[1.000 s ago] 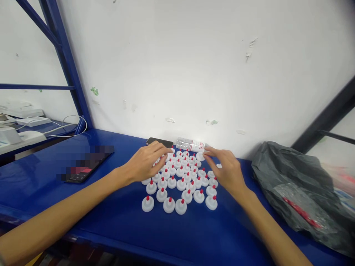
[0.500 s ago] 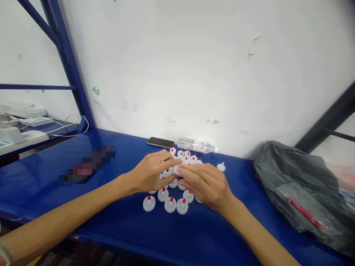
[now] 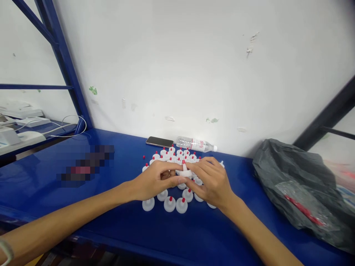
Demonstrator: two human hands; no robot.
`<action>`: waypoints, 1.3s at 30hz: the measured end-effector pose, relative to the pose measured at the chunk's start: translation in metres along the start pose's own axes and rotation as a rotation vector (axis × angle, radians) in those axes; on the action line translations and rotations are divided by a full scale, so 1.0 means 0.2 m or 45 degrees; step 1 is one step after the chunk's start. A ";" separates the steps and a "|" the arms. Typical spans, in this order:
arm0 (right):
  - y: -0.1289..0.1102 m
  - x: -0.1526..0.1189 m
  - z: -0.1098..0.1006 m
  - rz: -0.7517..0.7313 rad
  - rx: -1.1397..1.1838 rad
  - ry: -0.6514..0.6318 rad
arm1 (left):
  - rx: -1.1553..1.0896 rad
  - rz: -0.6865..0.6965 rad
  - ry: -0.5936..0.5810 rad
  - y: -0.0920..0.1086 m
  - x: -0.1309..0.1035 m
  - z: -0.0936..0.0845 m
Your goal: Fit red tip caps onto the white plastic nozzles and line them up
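Between my two hands is a white nozzle cap (image 3: 185, 173) with a red tip, held upright above the others. My left hand (image 3: 156, 179) pinches it from the left with thumb and index finger. From the other side, the fingertips of my right hand (image 3: 212, 181) close on the same cap. Around and below my hands stand several similar white caps (image 3: 181, 207) with red tips on the blue table; my fingers hide some of them. A loose small red tip (image 3: 144, 157) lies left of the group. Partly behind my right hand is a white cap (image 3: 222, 164) with no red tip showing.
A phone (image 3: 159, 142) and a clear plastic bottle (image 3: 195, 144) lie by the wall. A dark plastic bag (image 3: 294, 177) with a clear packet of red pieces (image 3: 305, 210) sits at the right. A blurred-out item (image 3: 85, 166) lies at the left, near a blue metal post (image 3: 65, 62).
My fingers have drawn together around the nozzle cap. It now stands upright with its red tip showing, where before it was blurred and mostly covered. The view has shifted slightly.
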State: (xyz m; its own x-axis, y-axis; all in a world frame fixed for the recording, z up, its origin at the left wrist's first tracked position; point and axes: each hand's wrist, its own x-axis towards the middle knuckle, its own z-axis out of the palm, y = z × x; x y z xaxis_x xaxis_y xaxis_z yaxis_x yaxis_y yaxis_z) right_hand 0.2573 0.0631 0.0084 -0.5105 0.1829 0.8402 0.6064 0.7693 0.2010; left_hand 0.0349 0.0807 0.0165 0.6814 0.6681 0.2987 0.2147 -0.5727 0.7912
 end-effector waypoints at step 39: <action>-0.03 0.01 0.00 0.034 0.150 -0.149 | 0.742 0.403 0.182 -0.07 -0.02 -0.02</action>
State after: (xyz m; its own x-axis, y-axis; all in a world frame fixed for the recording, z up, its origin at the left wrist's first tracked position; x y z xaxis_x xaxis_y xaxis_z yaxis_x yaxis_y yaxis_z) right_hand 0.2521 0.0594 0.0090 -0.5670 0.2692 0.7785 0.5485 0.8285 0.1130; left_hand 0.0260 0.0877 0.0055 0.6828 0.4592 0.5683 0.3891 -0.8869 0.2491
